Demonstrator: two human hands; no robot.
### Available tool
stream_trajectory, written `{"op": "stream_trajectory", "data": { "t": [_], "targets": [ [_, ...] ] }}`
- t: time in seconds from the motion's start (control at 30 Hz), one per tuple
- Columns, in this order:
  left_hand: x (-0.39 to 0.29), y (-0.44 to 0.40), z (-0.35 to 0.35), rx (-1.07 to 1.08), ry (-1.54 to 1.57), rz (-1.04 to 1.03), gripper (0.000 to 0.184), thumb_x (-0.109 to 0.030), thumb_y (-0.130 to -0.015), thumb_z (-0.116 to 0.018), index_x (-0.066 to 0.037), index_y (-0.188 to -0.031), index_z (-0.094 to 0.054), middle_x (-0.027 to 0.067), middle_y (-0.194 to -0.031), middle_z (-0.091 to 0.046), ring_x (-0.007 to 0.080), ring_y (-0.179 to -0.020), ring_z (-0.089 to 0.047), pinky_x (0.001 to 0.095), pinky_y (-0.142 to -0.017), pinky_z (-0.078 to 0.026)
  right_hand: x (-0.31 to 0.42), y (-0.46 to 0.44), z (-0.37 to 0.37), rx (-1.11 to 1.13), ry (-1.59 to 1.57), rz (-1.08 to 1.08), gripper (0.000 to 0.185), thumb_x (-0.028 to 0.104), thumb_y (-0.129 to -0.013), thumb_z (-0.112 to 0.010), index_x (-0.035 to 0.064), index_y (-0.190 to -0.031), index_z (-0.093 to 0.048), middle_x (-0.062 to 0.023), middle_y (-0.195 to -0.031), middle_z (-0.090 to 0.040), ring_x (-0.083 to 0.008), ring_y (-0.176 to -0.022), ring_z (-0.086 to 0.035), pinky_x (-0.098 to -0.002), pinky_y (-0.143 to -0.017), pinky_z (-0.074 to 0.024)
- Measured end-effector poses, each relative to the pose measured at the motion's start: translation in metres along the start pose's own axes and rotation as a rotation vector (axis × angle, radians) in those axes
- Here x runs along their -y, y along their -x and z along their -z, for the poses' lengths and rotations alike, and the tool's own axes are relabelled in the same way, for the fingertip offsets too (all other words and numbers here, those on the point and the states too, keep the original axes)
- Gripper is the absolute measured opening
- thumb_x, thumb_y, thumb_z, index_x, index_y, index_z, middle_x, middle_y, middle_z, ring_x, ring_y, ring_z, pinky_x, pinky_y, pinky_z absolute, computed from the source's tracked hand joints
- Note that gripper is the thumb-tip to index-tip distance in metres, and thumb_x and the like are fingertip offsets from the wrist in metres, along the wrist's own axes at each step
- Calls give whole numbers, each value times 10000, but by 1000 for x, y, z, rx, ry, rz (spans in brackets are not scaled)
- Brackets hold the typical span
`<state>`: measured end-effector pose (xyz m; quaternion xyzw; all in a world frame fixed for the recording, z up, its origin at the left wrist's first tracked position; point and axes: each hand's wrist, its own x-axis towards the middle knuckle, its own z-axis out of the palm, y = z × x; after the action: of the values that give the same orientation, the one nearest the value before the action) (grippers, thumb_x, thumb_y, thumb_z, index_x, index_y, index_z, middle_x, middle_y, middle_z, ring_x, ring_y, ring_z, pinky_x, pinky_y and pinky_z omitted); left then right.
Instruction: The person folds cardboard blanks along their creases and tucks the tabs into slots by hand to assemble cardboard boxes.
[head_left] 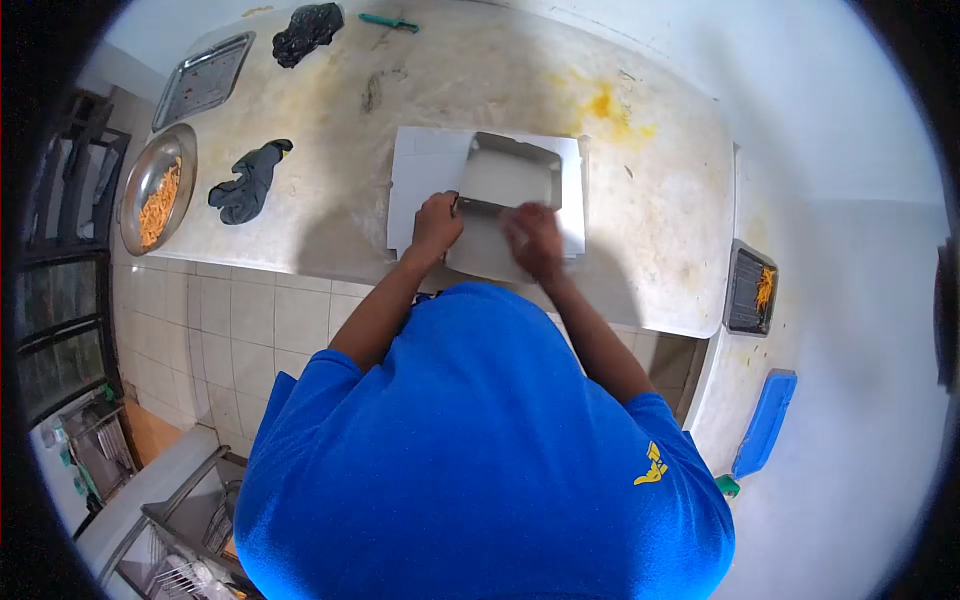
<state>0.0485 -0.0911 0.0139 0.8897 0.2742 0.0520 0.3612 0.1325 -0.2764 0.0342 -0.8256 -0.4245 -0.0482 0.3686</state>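
A grey-white cardboard box [512,172] with raised walls lies on a stack of flat white cardboard sheets [415,165] at the table's front edge. Its lid flap folds out toward my body. My left hand [437,225] is closed on the box's near left corner, fingers pinched at the wall. My right hand [533,240] is at the near right side of the box, over the lid flap. Motion smears its fingers, so I cannot tell whether they grip the cardboard.
On the left are a metal bowl of orange strips [160,205], dark gloves [248,182], a metal tray [205,80] and a black plastic bag [307,34]. A green-handled tool [389,22] lies at the back. A black tray [750,290] and blue lid [765,424] sit right.
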Motion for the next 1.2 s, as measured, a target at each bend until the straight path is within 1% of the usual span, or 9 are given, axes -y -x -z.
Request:
{"op": "stream_trajectory", "data": {
  "t": [0.17,0.27,0.37,0.6,0.7,0.77,0.97,1.03,1.2],
  "targets": [
    [5,-4,-3,21,-94,-44,283,-210,-779,-570,-49,-1008,-606,173,-933,-609,347,-903,-591,450,-784,-472,-28,-43,26,-419,252,-325,405,252,-746,-715,13,-1042,-575,-156,-919,-531,-283,-838,-511,-409,-755,-436],
    [-12,-7,7,11,-72,-24,300,-226,-811,-559,-58,-1056,-603,173,-963,-615,337,-909,-596,436,-786,-477,-46,-36,29,-50,-523,-918,378,198,-784,-659,13,-1095,-549,-103,-899,-556,-205,-768,-526,-351,-676,-458],
    [-17,-21,11,-9,25,-21,339,-240,-835,-552,-58,-1120,-582,168,-1023,-617,325,-943,-594,413,-797,-478,-85,-25,26,288,-683,-1032,318,186,-818,-629,93,-1111,-545,1,-975,-590,-132,-840,-562,-310,-713,-488],
    [7,-50,42,299,418,-92,459,-74,-839,-531,-78,-1294,-468,152,-1149,-599,260,-1054,-575,366,-864,-464,-68,-29,61,314,-1102,-717,455,-92,-768,-530,77,-1189,-555,-26,-1114,-614,-109,-998,-567,-260,-870,-452],
    [26,-45,48,425,464,-159,496,17,-820,-545,-102,-1295,-464,120,-1186,-583,217,-1080,-557,371,-898,-455,-91,-15,58,445,-627,-366,462,-96,-770,-552,76,-1199,-547,-16,-1107,-611,-126,-1012,-565,-286,-890,-453],
    [25,-42,56,462,323,-271,454,14,-823,-558,-60,-1264,-474,120,-1216,-555,234,-1112,-533,363,-936,-439,-91,-3,53,334,-601,-347,456,-101,-755,-563,79,-1174,-558,-62,-1104,-614,-216,-1027,-567,-321,-913,-442],
    [29,-7,47,101,23,-631,490,62,-739,-558,-118,-1195,-553,112,-1079,-612,299,-996,-584,348,-852,-496,-64,12,62,268,-98,32,494,-43,-745,-577,140,-1202,-534,-61,-1172,-583,-276,-1076,-526,-360,-924,-447],
    [45,8,41,21,-148,-831,516,28,-746,-551,-170,-1223,-538,80,-1193,-549,249,-1008,-576,356,-843,-506,-69,37,53,234,83,237,497,0,-762,-569,166,-1227,-514,-38,-1212,-562,-245,-1095,-518,-352,-919,-449],
    [55,42,48,152,-432,-875,558,22,-763,-511,-223,-1264,-508,68,-1354,-415,234,-1095,-521,344,-907,-475,-52,54,70,506,396,296,627,54,-792,-522,300,-1352,-386,-48,-1474,-223,-261,-1248,-364,-440,-1002,-356]
  ]
}}
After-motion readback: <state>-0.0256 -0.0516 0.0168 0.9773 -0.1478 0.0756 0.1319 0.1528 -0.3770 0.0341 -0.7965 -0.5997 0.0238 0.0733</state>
